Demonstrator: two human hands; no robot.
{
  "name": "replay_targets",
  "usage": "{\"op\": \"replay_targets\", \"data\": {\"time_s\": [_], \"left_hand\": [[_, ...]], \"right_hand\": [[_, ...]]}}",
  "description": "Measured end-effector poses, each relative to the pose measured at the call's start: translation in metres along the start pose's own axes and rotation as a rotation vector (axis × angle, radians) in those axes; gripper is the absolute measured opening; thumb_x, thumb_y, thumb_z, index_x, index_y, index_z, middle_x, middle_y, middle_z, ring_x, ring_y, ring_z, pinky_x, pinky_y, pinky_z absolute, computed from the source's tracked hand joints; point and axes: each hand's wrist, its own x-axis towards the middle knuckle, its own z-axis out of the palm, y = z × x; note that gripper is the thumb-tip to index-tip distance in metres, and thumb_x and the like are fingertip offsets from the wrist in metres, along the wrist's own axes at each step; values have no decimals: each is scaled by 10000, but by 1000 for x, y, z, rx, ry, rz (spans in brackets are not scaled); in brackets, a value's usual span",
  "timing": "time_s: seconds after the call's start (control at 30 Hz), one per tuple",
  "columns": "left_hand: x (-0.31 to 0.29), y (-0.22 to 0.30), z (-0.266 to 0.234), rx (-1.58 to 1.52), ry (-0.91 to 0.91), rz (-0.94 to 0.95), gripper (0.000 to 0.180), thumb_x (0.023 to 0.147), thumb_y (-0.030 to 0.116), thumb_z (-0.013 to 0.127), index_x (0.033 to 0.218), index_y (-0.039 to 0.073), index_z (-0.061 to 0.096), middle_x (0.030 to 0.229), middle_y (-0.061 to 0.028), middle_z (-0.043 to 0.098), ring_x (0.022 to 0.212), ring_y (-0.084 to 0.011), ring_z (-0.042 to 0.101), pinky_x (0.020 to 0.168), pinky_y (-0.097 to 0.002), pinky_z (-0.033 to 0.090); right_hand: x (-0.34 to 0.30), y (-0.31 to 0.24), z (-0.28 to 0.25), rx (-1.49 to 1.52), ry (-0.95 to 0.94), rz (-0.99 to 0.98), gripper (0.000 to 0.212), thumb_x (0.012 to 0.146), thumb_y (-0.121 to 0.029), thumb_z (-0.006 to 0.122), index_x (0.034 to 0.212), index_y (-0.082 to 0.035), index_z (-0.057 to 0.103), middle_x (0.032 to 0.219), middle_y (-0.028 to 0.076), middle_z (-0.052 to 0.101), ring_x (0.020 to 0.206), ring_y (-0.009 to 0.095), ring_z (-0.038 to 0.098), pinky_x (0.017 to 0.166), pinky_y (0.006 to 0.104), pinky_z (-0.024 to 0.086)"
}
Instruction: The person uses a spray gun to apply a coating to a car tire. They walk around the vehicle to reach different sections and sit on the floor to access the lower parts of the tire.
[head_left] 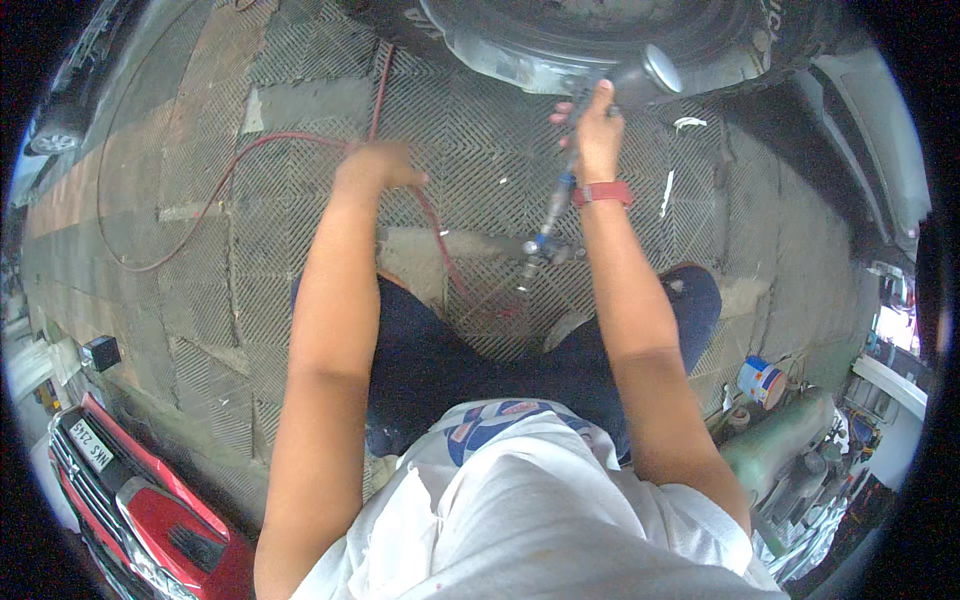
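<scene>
My left hand (382, 165), slightly blurred, is closed around a thin red air hose (432, 218). Lengths of the hose run out from both sides of this fist over the floor. To the right, my right hand (597, 125) grips a spray gun (555, 205) with a dark cup (640, 82) whose end is silvery. The thumb lies along the top, and fingertips show on the left side of the grip. Metal fittings with blue bands hang from its lower end, between my knees. Just beyond the gun is the edge of a dark, rounded car body part (530, 70).
Patterned floor tiles (300, 220) lie under me. A red car front (165, 510) is at the lower left, with a small dark box (100, 352) near it. At the right stand a paint can (762, 382) and a green tank (785, 440). A grey panel (870, 140) rises at far right.
</scene>
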Motion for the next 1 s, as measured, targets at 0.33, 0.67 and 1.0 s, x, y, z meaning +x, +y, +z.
{"op": "replay_targets", "data": {"time_s": [0.33,0.67,1.0], "left_hand": [[-51,-17,-23,31,110,-162,768,935,609,719,1495,91,634,1451,-195,686,1399,-360,620,1265,-633,281],[-38,68,0,-23,-167,174,782,974,621,678,1524,75,576,1462,-218,663,1363,-427,622,1138,-549,489],[-48,45,-28,-104,247,-51,707,1014,553,640,1495,36,594,1447,-239,666,1366,-386,631,1147,-502,476]], "right_hand": [[-42,-79,58,311,-434,-207,671,1145,-577,399,1337,11,657,981,156,777,802,196,765,445,276,493],[-15,-54,45,-253,-502,-749,562,1087,-428,640,1505,-53,621,1344,269,716,1303,401,681,1082,425,528],[-14,-80,39,5,-304,-909,788,1106,-681,418,1496,-20,597,1019,131,747,835,197,731,524,283,519]]}}
